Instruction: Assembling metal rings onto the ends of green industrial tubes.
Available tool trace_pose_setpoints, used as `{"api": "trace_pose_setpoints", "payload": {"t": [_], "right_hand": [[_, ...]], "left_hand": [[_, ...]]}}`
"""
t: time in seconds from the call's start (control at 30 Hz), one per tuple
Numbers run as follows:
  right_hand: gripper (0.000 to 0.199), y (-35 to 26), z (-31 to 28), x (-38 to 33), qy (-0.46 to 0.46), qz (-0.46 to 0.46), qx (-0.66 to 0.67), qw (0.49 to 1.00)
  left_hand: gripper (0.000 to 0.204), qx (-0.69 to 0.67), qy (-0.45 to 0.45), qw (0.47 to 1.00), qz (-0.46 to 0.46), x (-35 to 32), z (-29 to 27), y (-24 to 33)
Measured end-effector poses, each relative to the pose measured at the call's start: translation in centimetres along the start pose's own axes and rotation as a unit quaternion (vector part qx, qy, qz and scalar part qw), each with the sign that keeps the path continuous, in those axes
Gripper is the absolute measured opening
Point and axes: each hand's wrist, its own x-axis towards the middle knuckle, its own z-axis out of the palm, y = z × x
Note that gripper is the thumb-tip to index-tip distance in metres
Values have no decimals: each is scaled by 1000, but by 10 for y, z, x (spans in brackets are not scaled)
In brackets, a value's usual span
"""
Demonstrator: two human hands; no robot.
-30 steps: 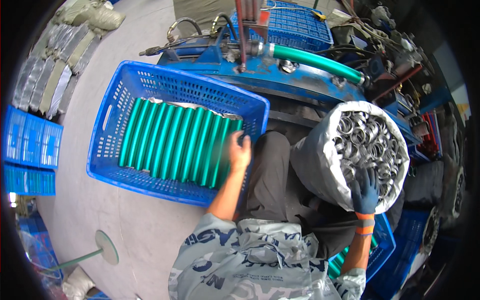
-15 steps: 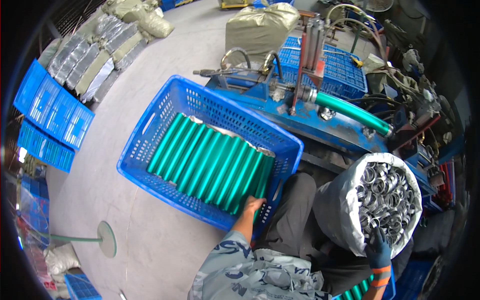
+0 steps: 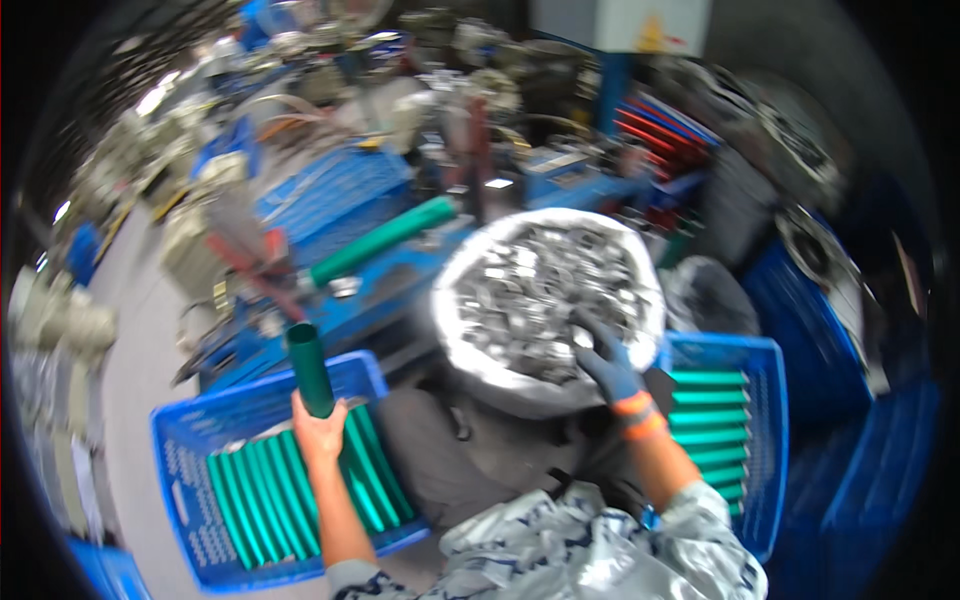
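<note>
Green tube clamped upright in bare left hand, fingers wrapped round its lower end, open top end standing clear above. Judged light and stiff, thin-walled, smooth enough to slip through a loose hold; best taken low or mid-length with a full wrap, not pinched at the rim, which could dent. Held just above the left blue crate, where more green tubes lie side by side in a slanted row.

Gloved right hand, blue glove with orange cuff, sunk among the small metal pieces in the white sack, right of the held tube; fingers curled into the heap, whether closed on a piece cannot be told through the blur. Pieces judged hard, heavy for their bulk, sharp-edged perhaps, hence the glove.

Beyond the held tube, up and to the right, another green tube fixed on the blue machine. Open air between the two, but the crate's rim directly beneath and the machine's frame close behind leave little room for swinging; lifting straight up first looks safest. Farther right of the sack, a second blue crate with tubes stacked crosswise. Clutter all round at the back, blurred.
</note>
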Motion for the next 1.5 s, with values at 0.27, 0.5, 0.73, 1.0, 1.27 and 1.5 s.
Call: {"api": "trace_pose_setpoints", "payload": {"t": [0.27,0.5,0.73,1.0,1.27,1.5], "right_hand": [[82,-5,13,4,-60,66,344,935],[39,-5,13,6,40,-58,308,949],[59,-29,40,-8,-14,-6,195,981],[134,-60,20,-14,-50,-148,-81,984],[138,-60,13,-13,-48,-169,-77,981],[96,-41,27,-14,-153,-45,58,985]], "left_hand": [[68,135,-263,923,246,-91,70,231],[73,140,-275,916,256,-98,57,236],[71,140,-276,918,249,-95,47,225],[63,58,-230,953,186,-92,47,218],[68,38,-270,948,163,-96,55,220],[66,139,-315,917,204,-97,57,223]]}}
